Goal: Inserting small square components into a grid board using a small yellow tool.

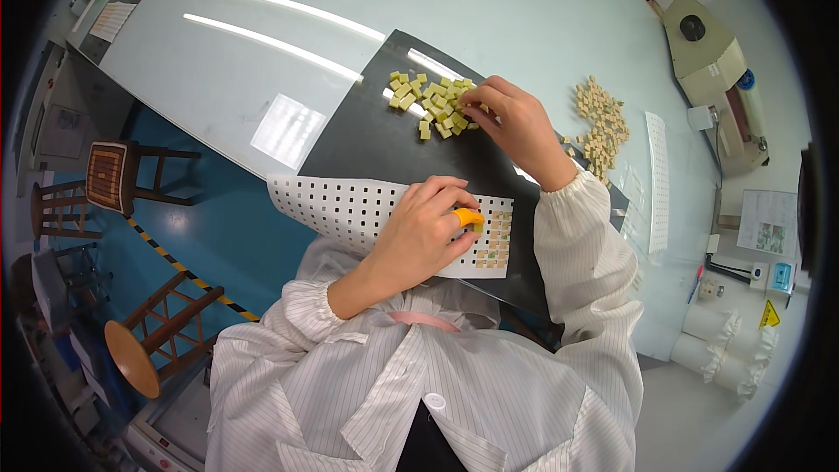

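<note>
A white perforated tray (341, 205) with rows of small square holes lies on a black mat (367, 144); some holes at its right end hold small yellowish squares (495, 240). My left hand (424, 232) rests on the tray, its orange-capped forefinger pressing near those filled holes. My right hand (516, 122) reaches further out, fingertips in a loose pile of small yellow-green square pieces (433, 105) on the mat. Whether it pinches a piece is hidden by the fingers.
A second heap of tan square pieces (601, 127) lies on the pale worktable (262, 61) to the right, next to another white perforated strip (657, 179). A beige machine (710, 57) stands at the far right. Wooden stools (144, 332) stand on the blue floor at left.
</note>
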The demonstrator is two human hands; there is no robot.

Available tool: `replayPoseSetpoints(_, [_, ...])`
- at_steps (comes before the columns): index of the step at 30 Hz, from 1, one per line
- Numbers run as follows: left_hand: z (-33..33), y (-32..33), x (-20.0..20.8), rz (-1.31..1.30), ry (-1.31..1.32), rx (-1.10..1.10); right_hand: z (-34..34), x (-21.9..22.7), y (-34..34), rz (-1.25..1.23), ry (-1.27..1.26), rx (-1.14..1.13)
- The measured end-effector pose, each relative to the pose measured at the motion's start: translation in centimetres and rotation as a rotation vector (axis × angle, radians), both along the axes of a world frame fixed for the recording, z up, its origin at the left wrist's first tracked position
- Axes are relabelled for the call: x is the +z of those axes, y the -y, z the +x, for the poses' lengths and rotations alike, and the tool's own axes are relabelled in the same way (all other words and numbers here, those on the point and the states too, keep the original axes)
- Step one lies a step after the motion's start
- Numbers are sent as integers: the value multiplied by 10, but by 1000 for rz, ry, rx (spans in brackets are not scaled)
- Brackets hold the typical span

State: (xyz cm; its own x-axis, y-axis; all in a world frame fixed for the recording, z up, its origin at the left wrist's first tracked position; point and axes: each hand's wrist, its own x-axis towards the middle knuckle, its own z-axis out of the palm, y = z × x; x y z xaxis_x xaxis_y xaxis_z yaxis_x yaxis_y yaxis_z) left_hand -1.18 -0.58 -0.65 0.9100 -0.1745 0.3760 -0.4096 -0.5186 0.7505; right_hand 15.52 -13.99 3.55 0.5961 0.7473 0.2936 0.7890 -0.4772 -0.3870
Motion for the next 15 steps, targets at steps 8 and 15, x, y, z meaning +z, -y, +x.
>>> replayPoseSetpoints(8, [0, 0, 1, 11, 1, 6, 0, 1, 2, 5, -89, -53])
replayPoseSetpoints(15, [0, 1, 0, -13, 5, 11, -4, 17, 8, 13, -177, -108])
